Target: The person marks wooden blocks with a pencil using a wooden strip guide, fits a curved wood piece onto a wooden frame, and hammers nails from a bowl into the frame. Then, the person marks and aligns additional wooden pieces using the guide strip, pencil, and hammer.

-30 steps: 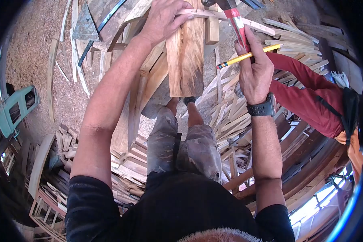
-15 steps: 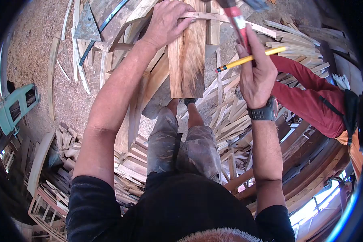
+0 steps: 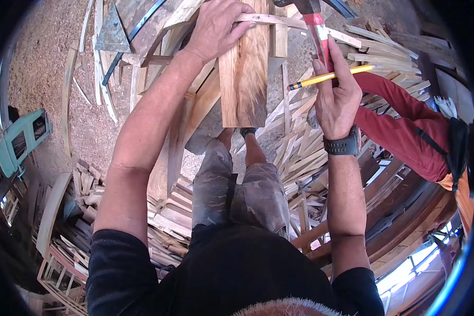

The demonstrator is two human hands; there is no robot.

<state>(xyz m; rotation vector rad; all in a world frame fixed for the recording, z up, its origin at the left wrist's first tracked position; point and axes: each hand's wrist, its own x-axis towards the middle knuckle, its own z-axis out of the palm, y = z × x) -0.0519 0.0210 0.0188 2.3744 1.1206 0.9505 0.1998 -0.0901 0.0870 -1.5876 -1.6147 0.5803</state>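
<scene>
My left hand [image 3: 219, 29] is closed on a thin wooden strip [image 3: 279, 20], pinching it between thumb and fingers. This strip lies crosswise over a wide plank [image 3: 243, 79] with dark streaked grain. To the right, my right hand [image 3: 338, 102] grips a hammer [image 3: 320, 39] by its red handle, its dark head partly cut off at the top edge. A yellow pencil [image 3: 326, 78] is held crosswise in the same hand, its eraser end pointing left.
A rusty triangular plate [image 3: 113, 34] and a blue metal bar [image 3: 137, 32] lie at upper left. At the left stands a green metal tool [image 3: 18, 142]. Wood offcuts [image 3: 310, 158] cover the floor. A person in red trousers [image 3: 405, 121] is at the right.
The hammer has shifted slightly right and down, with its head now clearer. The pencil has moved a little right with my right hand. My left hand stays in place on the strip.
</scene>
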